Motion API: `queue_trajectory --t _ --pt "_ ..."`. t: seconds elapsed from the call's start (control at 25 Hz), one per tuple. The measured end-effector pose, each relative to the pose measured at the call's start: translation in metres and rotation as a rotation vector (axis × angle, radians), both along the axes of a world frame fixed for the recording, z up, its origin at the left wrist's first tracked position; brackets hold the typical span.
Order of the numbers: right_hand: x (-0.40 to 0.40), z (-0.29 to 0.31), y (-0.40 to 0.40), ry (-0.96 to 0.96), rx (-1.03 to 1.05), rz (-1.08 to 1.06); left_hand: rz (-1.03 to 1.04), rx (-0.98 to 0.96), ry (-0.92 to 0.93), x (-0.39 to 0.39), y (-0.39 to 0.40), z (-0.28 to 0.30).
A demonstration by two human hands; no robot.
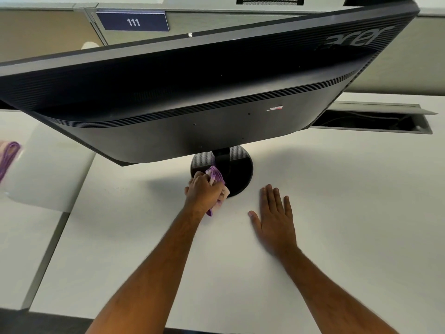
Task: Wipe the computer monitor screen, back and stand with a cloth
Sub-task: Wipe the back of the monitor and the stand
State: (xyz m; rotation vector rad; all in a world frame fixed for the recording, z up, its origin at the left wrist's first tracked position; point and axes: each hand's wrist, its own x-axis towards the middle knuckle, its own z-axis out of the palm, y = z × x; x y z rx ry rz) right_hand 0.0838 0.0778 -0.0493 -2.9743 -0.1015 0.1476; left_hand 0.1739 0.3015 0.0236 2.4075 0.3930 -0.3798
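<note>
The black monitor (pixel 192 92) stands on a white desk (pixel 337 201) with its back toward me; the screen side is hidden. Under it sits its round black stand base (pixel 240 169). My left hand (pixel 204 192) grips a bunched purple and pink cloth (pixel 215 175) and holds it against the left front edge of the base. My right hand (pixel 274 218) lies flat on the desk, fingers straight, just right of the base and apart from it.
A second purple cloth (pixel 8 157) lies at the far left edge. An open cable tray (pixel 375 121) is sunk into the desk behind the monitor on the right. Partition panels with a sign reading 111 (pixel 133 21) stand beyond.
</note>
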Motion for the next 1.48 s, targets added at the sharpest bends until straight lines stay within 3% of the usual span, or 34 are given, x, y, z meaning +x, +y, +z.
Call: queue_trajectory --t 0.12,0.36,0.52,0.8,0.88,1.0,1.08,1.24,1.48 --pt "0.0 0.0 -0.001 -0.002 0.004 -0.003 -0.042 -0.12 0.093 -0.028 -0.01 -0.004" --pt "0.0 0.001 -0.002 0.0 0.009 -0.002 0.215 -0.407 -0.136 -0.033 -0.002 -0.002" --pt "0.0 0.0 -0.002 0.013 0.0 0.003 0.183 -0.22 -0.168 0.002 0.003 0.009" --pt "0.0 -0.003 -0.001 -0.001 0.004 0.004 -0.177 -0.077 -0.028 0.002 0.017 0.002" --pt "0.001 -0.003 -0.001 -0.018 0.011 -0.003 -0.19 -0.021 -0.131 -0.002 0.033 0.006" --pt "0.0 -0.003 0.0 -0.027 0.021 -0.002 0.021 0.106 -0.405 0.01 0.05 -0.003" --pt "0.0 -0.002 -0.001 -0.028 0.021 0.0 -0.059 0.264 -0.474 0.017 0.05 -0.015" --pt "0.0 -0.003 -0.001 -0.017 0.013 -0.002 -0.26 0.32 -0.482 0.015 0.027 -0.024" --pt "0.0 -0.001 0.001 -0.023 0.021 -0.007 -0.334 0.354 -0.362 -0.005 0.019 -0.016"
